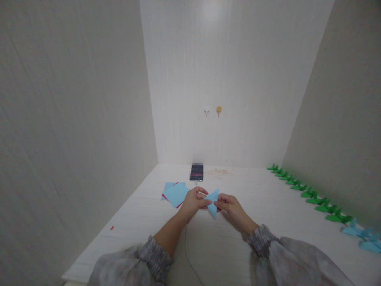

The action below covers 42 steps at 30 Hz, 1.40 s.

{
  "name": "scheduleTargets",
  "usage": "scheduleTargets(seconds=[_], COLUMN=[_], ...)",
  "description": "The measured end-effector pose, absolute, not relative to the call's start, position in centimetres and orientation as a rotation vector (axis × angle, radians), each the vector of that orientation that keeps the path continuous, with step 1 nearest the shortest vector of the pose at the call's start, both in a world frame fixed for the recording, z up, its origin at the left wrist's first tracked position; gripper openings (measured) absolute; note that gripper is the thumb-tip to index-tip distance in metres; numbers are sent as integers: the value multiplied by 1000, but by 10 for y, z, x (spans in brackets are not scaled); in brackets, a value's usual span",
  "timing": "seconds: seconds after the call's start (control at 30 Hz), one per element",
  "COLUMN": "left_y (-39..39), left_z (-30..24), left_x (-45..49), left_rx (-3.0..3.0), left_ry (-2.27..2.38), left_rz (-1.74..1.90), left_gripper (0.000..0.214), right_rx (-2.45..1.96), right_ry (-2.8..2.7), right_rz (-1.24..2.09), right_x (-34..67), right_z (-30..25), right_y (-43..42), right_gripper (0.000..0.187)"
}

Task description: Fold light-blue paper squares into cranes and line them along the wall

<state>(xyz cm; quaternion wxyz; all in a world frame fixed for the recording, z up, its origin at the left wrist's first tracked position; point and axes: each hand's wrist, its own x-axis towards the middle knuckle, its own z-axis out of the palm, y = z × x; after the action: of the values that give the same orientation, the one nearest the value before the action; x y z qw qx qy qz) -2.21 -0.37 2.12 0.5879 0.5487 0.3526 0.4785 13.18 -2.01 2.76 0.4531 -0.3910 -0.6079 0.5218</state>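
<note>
A light blue folded paper, roughly triangular, is held above the white table between both hands. My left hand pinches its left side with thumb and fingers. My right hand grips its right edge from the other side. The paper's lower point hangs down between the two hands. Both sleeves are grey and gathered at the wrist.
A small stack of blue and red paper sheets lies just left of my hands. A phone stands near the back wall with a cable running toward me. Several green folded pieces and blue folded pieces line the right wall. Two hooks hang on the back wall.
</note>
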Motion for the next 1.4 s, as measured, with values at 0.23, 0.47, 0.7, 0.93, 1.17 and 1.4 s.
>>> scheduleTargets(seconds=[0.23, 0.47, 0.7, 0.93, 1.17, 1.4], left_y=[-7, -7, -8, -8, -3, -5], left_z=[25, 28, 25, 22, 23, 21], left_x=[-22, -24, -27, -22, -23, -24], left_rx=[1270, 1189, 1269, 1293, 1244, 1284], left_ry=[825, 785, 842, 767, 817, 730], left_rz=[1099, 1082, 1022, 970, 1142, 1068], left_gripper=[41, 42, 44, 48, 50, 46], right_rx=[-980, -1025, -1070, -1003, -1024, -1034], right_ry=[-1571, -1530, -1487, -1488, -1570, -1489], right_rz=[1216, 1153, 1170, 1231, 1223, 1273], right_x=[133, 134, 134, 130, 127, 126], right_z=[21, 25, 22, 26, 31, 37], right_y=[-16, -15, -14, -21, -26, -30], right_gripper=[22, 27, 24, 23, 14, 5])
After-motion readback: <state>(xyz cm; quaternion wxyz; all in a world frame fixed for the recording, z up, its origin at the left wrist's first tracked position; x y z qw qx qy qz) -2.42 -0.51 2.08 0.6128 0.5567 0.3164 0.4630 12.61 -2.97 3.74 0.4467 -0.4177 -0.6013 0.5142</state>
